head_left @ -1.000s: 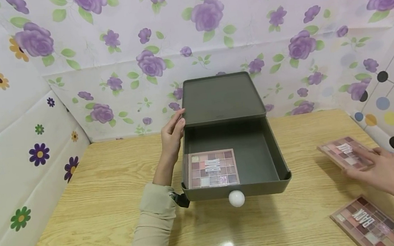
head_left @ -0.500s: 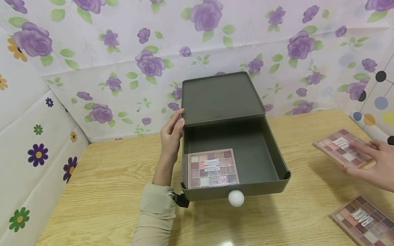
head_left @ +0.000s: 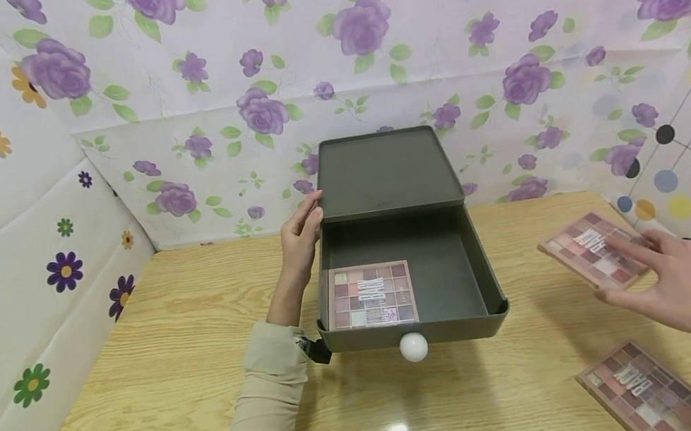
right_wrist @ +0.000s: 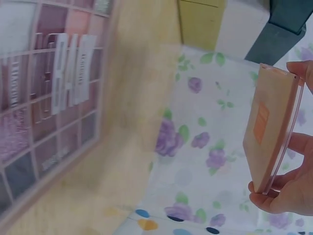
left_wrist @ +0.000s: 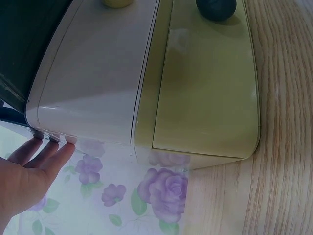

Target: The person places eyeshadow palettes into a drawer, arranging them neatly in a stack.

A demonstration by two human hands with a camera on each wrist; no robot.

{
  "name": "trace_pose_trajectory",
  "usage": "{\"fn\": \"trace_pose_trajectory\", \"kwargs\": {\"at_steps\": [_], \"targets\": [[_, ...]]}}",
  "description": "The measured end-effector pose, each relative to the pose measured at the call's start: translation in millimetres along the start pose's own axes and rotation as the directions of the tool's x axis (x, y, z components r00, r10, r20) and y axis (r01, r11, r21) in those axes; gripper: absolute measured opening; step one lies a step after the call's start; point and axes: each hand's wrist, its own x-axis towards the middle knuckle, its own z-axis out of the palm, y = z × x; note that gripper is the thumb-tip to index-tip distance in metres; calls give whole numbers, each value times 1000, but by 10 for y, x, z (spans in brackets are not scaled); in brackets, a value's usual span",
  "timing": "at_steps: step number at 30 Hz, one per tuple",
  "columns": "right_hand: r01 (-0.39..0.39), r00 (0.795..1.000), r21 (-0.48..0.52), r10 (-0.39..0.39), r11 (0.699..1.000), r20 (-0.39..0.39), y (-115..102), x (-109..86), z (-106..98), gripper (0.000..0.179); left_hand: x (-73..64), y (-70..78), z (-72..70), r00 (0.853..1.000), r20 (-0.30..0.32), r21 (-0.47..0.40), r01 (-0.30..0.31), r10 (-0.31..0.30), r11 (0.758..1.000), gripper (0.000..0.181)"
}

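Head view: drawer (head_left: 454,329) with one palette (head_left: 372,295), right hand (head_left: 676,281) round second palette (head_left: 589,248), straight-fingered left hand (head_left: 299,243) against cabinet (head_left: 387,172).

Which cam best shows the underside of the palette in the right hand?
Right wrist: it catches the palette nearly edge-on but with the tan underside and its orange label visible. Head shows only the top face, color grid and lettering, partly covered by the right hand. Left wrist doesn't show it.
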Motion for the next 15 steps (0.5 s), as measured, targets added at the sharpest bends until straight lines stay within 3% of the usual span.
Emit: {"fn": "trace_pose_trajectory", "kwargs": {"at_steps": [6,15], "targets": [[48,999,15,-48,999,-24,-109,25,-70,81,-6,4,2,1000,-3,-6,-4,4,1000,39],[29,999,35,-29,999,-14,-260,62,-192,83,-1,15,12,1000,-1,-3,-15,15,1000,37]]}}
